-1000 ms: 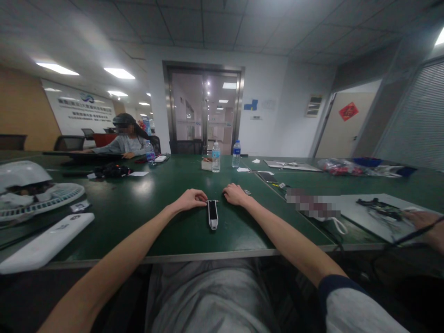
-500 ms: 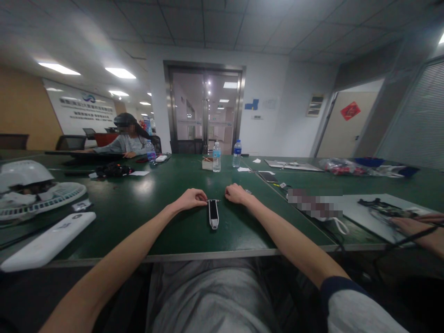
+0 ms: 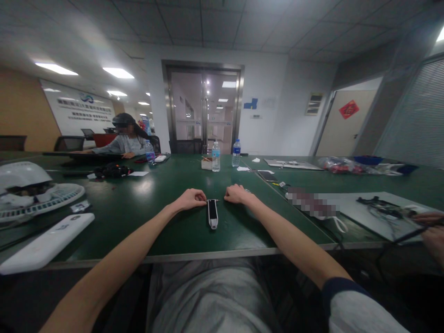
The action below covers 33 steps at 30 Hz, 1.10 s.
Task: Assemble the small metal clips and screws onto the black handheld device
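Note:
A narrow white device with a black top [image 3: 212, 212] lies on the green table [image 3: 180, 243] in front of me, its long side pointing at me. A thin piece sticks out sideways at its far end. My left hand [image 3: 192, 199] is closed, thumb and fingertips pinched together at the device's far left corner. Whatever is in the pinch is too small to make out. My right hand [image 3: 237, 193] rests on the table a little right of the device, apart from it, fingers curled in. Those fingertips are partly hidden, and I cannot see what they hold.
Two water bottles [image 3: 215, 157] and a small box [image 3: 206, 163] stand farther back. On the left lie a long white case [image 3: 48, 243] and a white helmet-like shell [image 3: 26, 178]. At right, a co-worker's hands [image 3: 432, 231] are by a board with electronics [image 3: 381, 208]. Another person [image 3: 126, 138] sits far left.
Both my hands and the device stay nearly where they were. At the right edge, the co-worker's hand has drawn back from the electronics. The whole view has shifted very slightly.

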### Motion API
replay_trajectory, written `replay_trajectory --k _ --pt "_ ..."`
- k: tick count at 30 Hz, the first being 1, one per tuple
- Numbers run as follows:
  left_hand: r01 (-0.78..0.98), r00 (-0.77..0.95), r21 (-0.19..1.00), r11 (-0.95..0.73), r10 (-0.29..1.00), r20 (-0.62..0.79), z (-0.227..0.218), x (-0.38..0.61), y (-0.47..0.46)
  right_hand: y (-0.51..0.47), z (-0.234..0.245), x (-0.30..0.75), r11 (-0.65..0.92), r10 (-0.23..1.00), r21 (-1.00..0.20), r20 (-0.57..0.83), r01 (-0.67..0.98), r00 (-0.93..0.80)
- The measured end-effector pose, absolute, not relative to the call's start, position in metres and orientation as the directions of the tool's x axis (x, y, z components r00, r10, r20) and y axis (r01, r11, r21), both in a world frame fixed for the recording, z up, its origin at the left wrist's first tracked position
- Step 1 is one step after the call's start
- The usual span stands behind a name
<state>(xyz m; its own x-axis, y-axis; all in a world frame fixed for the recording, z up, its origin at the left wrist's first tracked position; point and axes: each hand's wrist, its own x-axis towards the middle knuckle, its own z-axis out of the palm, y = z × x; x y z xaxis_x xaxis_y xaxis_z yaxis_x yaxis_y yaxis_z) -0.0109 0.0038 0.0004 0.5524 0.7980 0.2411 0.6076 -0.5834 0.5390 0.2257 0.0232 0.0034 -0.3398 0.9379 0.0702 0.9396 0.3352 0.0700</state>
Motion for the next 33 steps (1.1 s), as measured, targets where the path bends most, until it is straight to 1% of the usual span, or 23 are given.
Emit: replay_trajectory --k 6,11,15,17,20,23,26,29,33 --pt "0.590 0.561 0.553 -0.588 0.791 0.243 0.000 -0.012 0.005 0.026 0.003 0.227 0.335 0.941 0.039 0.031 0.941 -0.336" --pt "0.595 0.558 0.555 -0.582 0.796 0.235 0.001 -0.012 0.004 0.020 0.005 0.224 0.386 0.918 0.052 0.081 0.921 -0.389" --pt "0.611 0.553 0.532 -0.586 0.797 0.243 0.001 -0.013 0.005 0.010 0.012 0.220 0.475 0.855 0.077 0.195 0.877 -0.481" --pt "0.628 0.527 0.513 -0.585 0.805 0.274 0.003 -0.014 0.006 0.006 0.015 0.219 0.530 0.805 0.049 0.287 0.847 -0.520" --pt "0.627 0.474 0.505 -0.593 0.805 0.357 0.006 -0.013 0.004 0.000 0.016 0.215 0.635 0.709 -0.027 0.417 0.772 -0.569" --pt "0.554 0.461 0.570 -0.607 0.793 0.397 0.009 -0.009 0.000 -0.003 0.014 0.209 0.735 0.612 -0.073 0.500 0.674 -0.613" --pt "0.424 0.498 0.696 -0.580 0.791 0.355 0.010 -0.003 -0.004 -0.005 0.010 0.202 0.789 0.551 -0.088 0.541 0.609 -0.636" --pt "0.354 0.529 0.765 -0.537 0.790 0.310 0.011 0.000 -0.007 -0.007 0.008 0.199 0.801 0.532 -0.092 0.562 0.592 -0.633" --pt "0.330 0.531 0.804 -0.495 0.801 0.276 0.012 -0.001 -0.008 -0.010 0.008 0.199 0.793 0.525 -0.073 0.586 0.605 -0.617"
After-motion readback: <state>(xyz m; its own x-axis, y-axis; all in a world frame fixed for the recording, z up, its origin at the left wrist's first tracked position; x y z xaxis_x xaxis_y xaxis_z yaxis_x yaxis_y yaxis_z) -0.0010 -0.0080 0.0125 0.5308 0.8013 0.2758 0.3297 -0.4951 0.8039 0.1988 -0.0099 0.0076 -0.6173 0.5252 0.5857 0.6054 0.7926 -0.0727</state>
